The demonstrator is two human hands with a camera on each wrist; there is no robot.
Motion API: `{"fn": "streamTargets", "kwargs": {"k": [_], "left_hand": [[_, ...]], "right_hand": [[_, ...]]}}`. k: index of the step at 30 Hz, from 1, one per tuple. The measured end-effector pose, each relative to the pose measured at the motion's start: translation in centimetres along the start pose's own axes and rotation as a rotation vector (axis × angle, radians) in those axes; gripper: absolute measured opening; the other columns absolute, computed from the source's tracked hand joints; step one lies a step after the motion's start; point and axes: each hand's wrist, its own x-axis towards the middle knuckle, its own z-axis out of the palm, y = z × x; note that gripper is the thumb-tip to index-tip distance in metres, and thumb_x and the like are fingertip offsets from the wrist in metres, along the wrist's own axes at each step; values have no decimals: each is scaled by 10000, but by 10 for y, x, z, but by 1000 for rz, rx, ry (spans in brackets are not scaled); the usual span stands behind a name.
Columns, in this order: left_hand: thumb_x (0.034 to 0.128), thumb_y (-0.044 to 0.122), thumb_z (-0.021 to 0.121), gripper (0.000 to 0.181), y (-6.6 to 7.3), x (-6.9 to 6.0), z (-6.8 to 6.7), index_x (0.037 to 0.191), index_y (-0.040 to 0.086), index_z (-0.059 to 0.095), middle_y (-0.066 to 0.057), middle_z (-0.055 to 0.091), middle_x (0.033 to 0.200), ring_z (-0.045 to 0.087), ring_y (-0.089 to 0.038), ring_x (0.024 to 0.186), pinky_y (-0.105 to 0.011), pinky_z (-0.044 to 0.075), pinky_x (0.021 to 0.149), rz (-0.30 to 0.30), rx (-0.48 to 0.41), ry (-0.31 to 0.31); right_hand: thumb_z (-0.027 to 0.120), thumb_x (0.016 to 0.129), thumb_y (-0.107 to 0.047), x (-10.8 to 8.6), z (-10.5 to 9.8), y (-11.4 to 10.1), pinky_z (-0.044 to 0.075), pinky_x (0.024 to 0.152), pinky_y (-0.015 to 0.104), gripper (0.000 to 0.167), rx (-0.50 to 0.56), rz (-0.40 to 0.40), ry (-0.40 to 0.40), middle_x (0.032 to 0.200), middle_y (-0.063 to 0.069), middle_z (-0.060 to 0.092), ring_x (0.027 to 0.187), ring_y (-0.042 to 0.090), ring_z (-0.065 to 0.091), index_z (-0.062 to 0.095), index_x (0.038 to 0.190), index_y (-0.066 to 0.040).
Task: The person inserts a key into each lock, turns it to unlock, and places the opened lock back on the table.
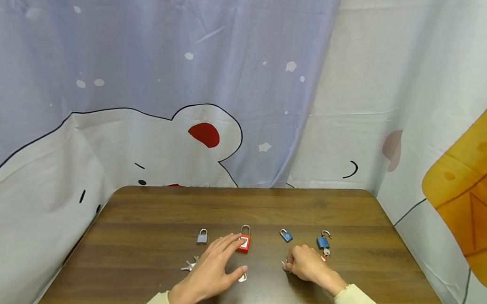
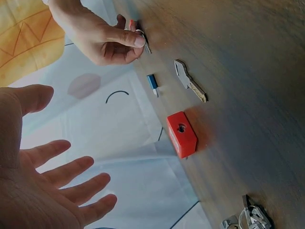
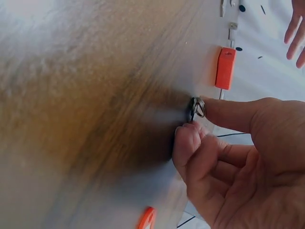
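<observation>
Right hand (image 1: 305,263) pinches a metal ring (image 3: 198,106) close to the surface (image 1: 158,214), right of the red padlock (image 1: 243,249), left hand (image 1: 214,267) spread and empty near that padlock; firm, square fingertip pressure should best control the ring.

The right hand (image 1: 305,264) is pinching a small metal ring (image 3: 200,108) with key metal on it — how many keys is hidden. The left hand (image 1: 213,268) is hovering, fingers spread, near a red padlock (image 2: 182,135), which is pointing its shackle away from the person and turning its keyhole end back. A loose key (image 2: 190,81) is lying near the left thumb — nearer the person than the padlock. A small blue padlock (image 1: 287,236) is lying aslant beyond the right hand.
</observation>
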Motion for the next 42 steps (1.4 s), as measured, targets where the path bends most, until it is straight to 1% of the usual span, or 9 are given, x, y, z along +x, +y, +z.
{"fn": "streamTargets", "kwargs": {"k": [3,7,13,16,22,29,32,38,42], "left_hand": [[836,412,730,624,-1,0,0,1366,131,556,-41,550,1430,521,-273,1323,-454,407,1112,6,-2,3],[840,409,727,618,0,0,0,1367,137,555,-30,546,1435,522,-255,1323,-440,416,1105,-1,-4,-6],[848,395,722,609,1,0,1,1364,118,556,-48,547,1433,520,-259,1321,-460,425,1091,-9,-15,-18],[846,385,726,608,1,0,1,1361,108,559,-45,550,1430,526,-265,1314,-469,430,1083,-5,-22,-13],[840,371,731,591,2,-1,1,1349,118,570,-11,558,1416,531,-239,1306,-465,442,1069,6,-23,-3],[840,353,733,564,1,-1,1,1333,124,582,-22,589,1373,551,-235,1276,-463,459,1041,21,-25,23],[844,342,732,556,1,0,0,1332,122,583,-29,603,1356,558,-232,1265,-462,464,1034,26,-38,38],[867,338,713,526,3,0,-4,1334,134,582,-11,610,1341,556,-199,1261,-435,473,1035,16,-62,48],[872,333,710,509,3,2,-7,1332,155,584,8,612,1334,560,-177,1255,-402,475,1039,8,-70,57]], "right_hand": [[818,760,-241,0,1,0,375,507,305,320,21,-11,7,552,-108,522,538,111,474,565,565,-216],[818,749,-191,1,2,-1,398,538,323,312,52,-15,3,541,-99,529,553,117,479,576,551,-196],[804,750,-144,-1,2,-1,413,563,353,279,68,-13,-6,572,-74,553,581,135,498,583,584,-178],[804,756,-146,-2,3,-1,414,558,336,273,69,-8,-8,592,-78,556,591,131,504,581,604,-183],[777,796,-158,-2,1,0,387,530,290,275,70,-21,-4,594,-89,528,573,115,484,563,625,-190],[755,824,-166,-3,-10,-4,368,499,256,273,60,-28,20,572,-117,507,541,81,466,565,632,-206],[746,840,-155,-2,-16,-6,364,493,234,260,79,-41,30,574,-118,506,533,66,459,571,653,-200],[727,859,-115,-1,-26,-11,389,513,207,189,130,-67,66,638,-90,547,564,48,468,589,739,-164],[721,868,-107,0,-33,-15,413,531,190,161,130,-105,96,670,-84,591,586,16,484,597,774,-147]]}}
